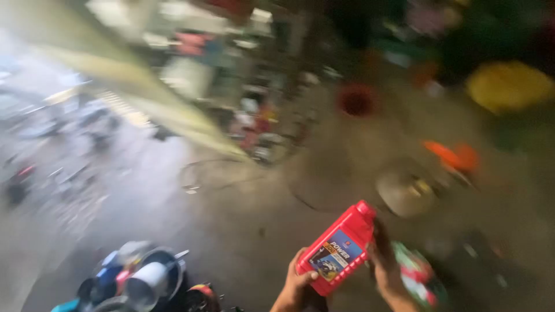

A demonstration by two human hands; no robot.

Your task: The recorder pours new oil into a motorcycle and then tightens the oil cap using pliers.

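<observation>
Nearest, at the bottom of the view, both hands hold a red plastic bottle point(338, 248) with a blue label — it is tilted, its red cap up and to the right, above the grey concrete floor point(231, 219). The left hand point(298, 286) grips the bottle's lower end, thumb across the label's corner. The right hand point(384, 266) is closed along the bottle's upper side, just below the cap. Just beside the right hand, lower right, lies a blurred green, white and red packet point(419, 277). At the bottom left stands a cluster of metal bowls and cups point(141, 280). Farther out on the floor, right of centre, sits a round greyish pan point(404, 190), with an orange object point(454, 155) just beyond it. Farther still — a red ring-shaped thing point(356, 101), and a yellow round shape point(509, 85) at the far right. A pale slanted beam point(144, 86) crosses the upper left; all of it is blurred.
</observation>
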